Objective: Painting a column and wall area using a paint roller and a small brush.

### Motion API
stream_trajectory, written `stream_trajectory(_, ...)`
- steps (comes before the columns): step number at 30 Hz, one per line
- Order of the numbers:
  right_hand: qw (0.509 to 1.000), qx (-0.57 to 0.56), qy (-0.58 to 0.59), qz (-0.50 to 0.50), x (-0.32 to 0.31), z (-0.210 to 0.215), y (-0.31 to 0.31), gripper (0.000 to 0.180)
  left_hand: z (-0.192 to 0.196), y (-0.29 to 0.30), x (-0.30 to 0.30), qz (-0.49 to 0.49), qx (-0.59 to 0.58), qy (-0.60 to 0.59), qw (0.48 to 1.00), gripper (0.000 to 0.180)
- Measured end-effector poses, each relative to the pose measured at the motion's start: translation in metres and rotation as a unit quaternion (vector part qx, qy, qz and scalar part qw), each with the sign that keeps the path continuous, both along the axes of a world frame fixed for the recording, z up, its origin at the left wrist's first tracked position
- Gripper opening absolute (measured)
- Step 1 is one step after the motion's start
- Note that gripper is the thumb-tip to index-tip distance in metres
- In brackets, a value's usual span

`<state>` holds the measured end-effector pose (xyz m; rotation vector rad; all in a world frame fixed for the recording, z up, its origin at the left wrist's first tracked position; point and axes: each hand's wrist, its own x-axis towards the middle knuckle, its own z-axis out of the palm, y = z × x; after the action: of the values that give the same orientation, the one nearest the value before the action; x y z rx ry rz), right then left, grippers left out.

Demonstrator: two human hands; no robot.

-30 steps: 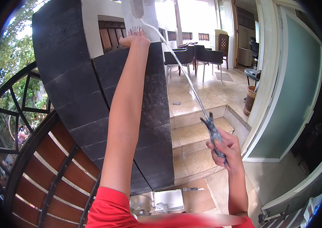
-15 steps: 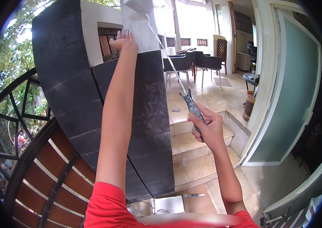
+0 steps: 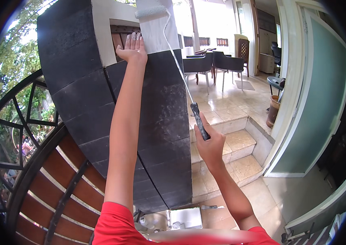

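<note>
A paint roller (image 3: pixel 200 121) with a paint-smeared dark handle and a long thin wire frame is gripped in my right hand (image 3: pixel 211 143). Its white sleeve (image 3: pixel 151 13) lies against the pale painted upper face (image 3: pixel 158 34) of the pillar. My left hand (image 3: pixel 132 48) is raised with fingers stretched and whitish marks on the fingertips. It is beside the opening (image 3: pixel 118 40) in the white section and close to the painted face's edge; whether it touches cannot be made out. Below both, the pillar has black tiles (image 3: pixel 156 98) with pale smudges.
A white paint tray (image 3: pixel 186 218) and a flat tool with a dark handle (image 3: pixel 213 207) lie at the pillar's foot. Stone steps (image 3: pixel 238 143) rise on the right beside a frosted glass door (image 3: pixel 323 98). A wood-slat gate (image 3: pixel 63 183) curves at left; black chairs (image 3: pixel 228 63) stand beyond.
The roller sleeve has come lower on the pale face. My right hand has shifted left and slightly down, its handle now turned. The whole view has swung a little.
</note>
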<state>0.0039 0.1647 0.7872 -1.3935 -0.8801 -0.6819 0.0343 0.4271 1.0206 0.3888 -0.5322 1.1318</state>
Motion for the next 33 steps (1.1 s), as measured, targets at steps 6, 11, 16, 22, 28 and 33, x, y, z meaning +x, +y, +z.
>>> stream_trajectory(6, 0.999, -0.026, 0.034, 0.001, -0.002, 0.0, 0.014, 0.036, -0.021, 0.0, -0.026, -0.012, 0.022, -0.006, 1.0, 0.058)
stream_trajectory(11, 1.0, 0.002, 0.007, -0.02, 0.001, -0.005, 0.023, 0.036, -0.042, -0.011, -0.047, -0.014, 0.073, -0.015, 0.997, 0.059)
stream_trajectory(16, 1.0, 0.011, 0.007, -0.014, -0.005, -0.005, 0.022, 0.036, -0.077, -0.026, -0.079, -0.048, 0.088, -0.032, 0.994, 0.056)
stream_trajectory(22, 0.999, 0.031, -0.012, -0.033, 0.003, -0.004, 0.023, 0.037, -0.175, -0.07, -0.12, -0.069, 0.079, 0.008, 0.994, 0.062)
stream_trajectory(28, 0.997, 0.062, -0.026, -0.03, 0.016, 0.005, 0.035, 0.041, -0.321, -0.089, -0.126, -0.169, -0.08, 0.071, 0.98, 0.06)
stream_trajectory(33, 0.999, 0.007, 0.007, -0.033, 0.005, -0.005, 0.033, 0.038, -0.438, -0.098, -0.133, -0.239, -0.199, 0.075, 0.947, 0.055)
